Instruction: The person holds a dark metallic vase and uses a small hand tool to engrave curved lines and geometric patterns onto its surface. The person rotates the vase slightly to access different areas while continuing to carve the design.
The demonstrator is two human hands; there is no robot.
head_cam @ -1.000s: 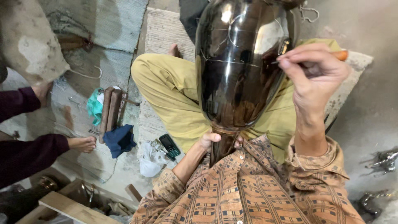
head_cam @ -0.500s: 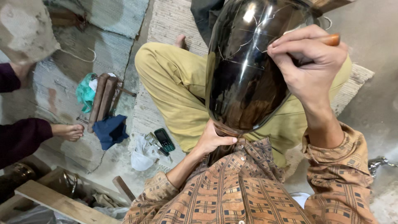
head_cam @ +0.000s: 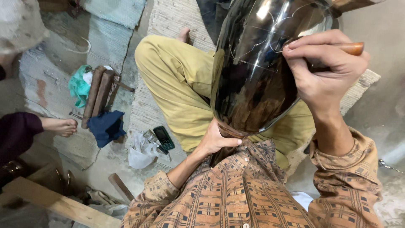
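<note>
A large, glossy dark metal vessel (head_cam: 257, 71) rests on my lap, its narrow neck pointing toward my chest. My left hand (head_cam: 217, 139) is wrapped around that neck, holding it steady. My right hand (head_cam: 322, 71) is closed on a tool with a wooden handle (head_cam: 352, 48), and the hand rests against the vessel's shiny side, where thin scribed lines show. The tool's tip is hidden behind my fingers. I sit cross-legged in yellow trousers (head_cam: 177, 88) on a woven mat (head_cam: 168, 21).
On the floor to the left lie a dark mobile phone (head_cam: 163, 137), a white plastic bag (head_cam: 141, 152), a blue cloth (head_cam: 105, 126), rusty metal bars (head_cam: 96, 95) and a green rag (head_cam: 78, 84). Another person's bare foot (head_cam: 59, 126) is at the left edge. Wooden planks (head_cam: 55, 202) lie lower left.
The camera view shifted and drew closer to the vessel. My right hand stays on the vessel's side with the tool; my left hand keeps its hold on the neck.
</note>
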